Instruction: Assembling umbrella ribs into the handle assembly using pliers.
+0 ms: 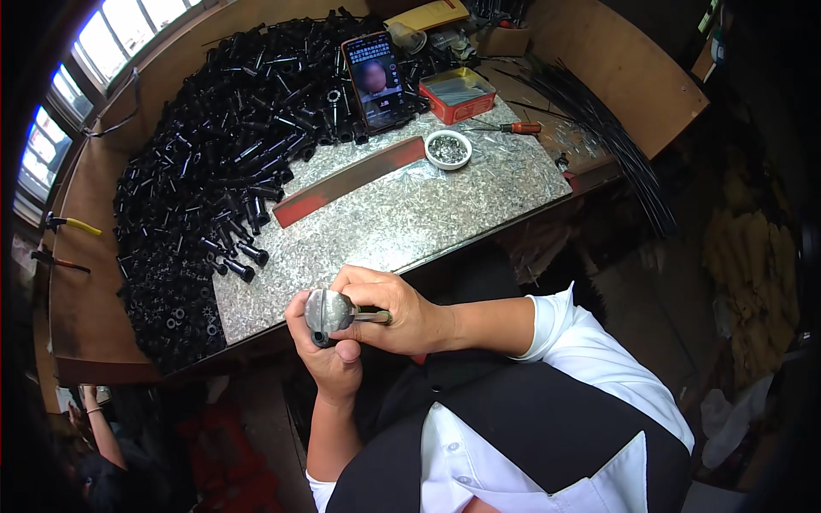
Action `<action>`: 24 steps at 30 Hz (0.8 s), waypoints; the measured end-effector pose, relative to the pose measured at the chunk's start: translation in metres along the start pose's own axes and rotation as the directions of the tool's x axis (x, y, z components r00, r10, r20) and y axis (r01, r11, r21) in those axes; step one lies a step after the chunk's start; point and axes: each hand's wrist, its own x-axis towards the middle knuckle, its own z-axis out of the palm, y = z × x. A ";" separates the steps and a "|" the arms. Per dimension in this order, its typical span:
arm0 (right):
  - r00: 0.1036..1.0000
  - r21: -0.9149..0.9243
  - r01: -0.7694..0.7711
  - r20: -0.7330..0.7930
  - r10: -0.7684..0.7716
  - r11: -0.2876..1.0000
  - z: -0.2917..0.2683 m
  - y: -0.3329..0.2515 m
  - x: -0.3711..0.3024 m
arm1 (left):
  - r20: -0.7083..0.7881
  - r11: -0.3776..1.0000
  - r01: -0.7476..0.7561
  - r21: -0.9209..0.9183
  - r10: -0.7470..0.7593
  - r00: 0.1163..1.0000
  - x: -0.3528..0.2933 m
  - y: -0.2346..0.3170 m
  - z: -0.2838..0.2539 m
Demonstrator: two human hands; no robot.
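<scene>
the right hand (395,309) gripped a shiny round metal hammer (329,310). the left hand (329,355) pinched a small black plastic tube (321,339) under it, near the speckled metal surface (410,214).

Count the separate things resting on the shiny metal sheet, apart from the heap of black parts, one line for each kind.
Smartphone, black, propped upright, screen lit: 1
Tin box, red, rectangular, open: 1
Bowl, white, round, holding small metal pieces: 1
Screwdriver, orange handle: 1
Bar, red, long and flat: 1
Total: 5

Mostly hidden inside the left hand (329,355): a small black tube (320,339). Covered by the right hand (389,312): most of the hammer's handle (374,317).
</scene>
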 end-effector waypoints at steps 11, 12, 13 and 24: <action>1.000 0.022 0.026 -0.006 -0.026 0.999 0.004 0.007 -0.001 | -0.088 0.994 0.027 -0.108 -0.037 0.995 0.004 0.013 0.009; 1.000 0.012 0.024 0.000 -0.024 1.000 0.004 0.006 -0.001 | -0.072 0.991 0.035 -0.129 -0.045 0.996 0.004 0.013 0.008; 1.000 0.002 0.023 0.006 -0.023 1.000 0.004 0.005 -0.001 | -0.056 0.988 0.043 -0.149 -0.052 0.997 0.004 0.014 0.008; 0.998 0.010 0.038 0.044 -0.038 0.999 0.003 0.006 0.000 | -0.052 0.984 0.028 -0.176 -0.037 0.998 0.004 0.015 0.007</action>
